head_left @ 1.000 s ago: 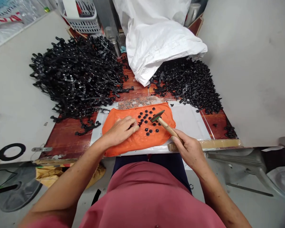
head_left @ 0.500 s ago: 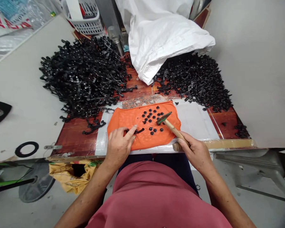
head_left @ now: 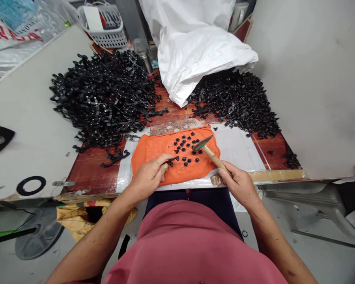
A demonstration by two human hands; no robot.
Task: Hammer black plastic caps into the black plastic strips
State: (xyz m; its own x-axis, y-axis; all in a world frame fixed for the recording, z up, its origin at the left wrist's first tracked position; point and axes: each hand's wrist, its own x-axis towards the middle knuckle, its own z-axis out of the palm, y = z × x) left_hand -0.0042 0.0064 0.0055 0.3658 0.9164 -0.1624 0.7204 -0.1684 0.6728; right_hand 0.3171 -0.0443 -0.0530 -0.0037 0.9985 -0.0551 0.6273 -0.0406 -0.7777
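Note:
My left hand rests on the near left of an orange cloth, its fingers pinched on a thin black plastic strip that lies on the cloth. My right hand is closed round the wooden handle of a small hammer. The hammer's green head hovers over several small black round caps scattered on the cloth.
A big heap of black plastic strips lies at the left of the red wooden table, a second heap at the right. A white sack leans between them. A white basket stands behind. A white sheet lies under the cloth.
My left hand drew back from the caps toward me, bringing a black strip along with it. The hammer stayed over the caps, barely shifting.

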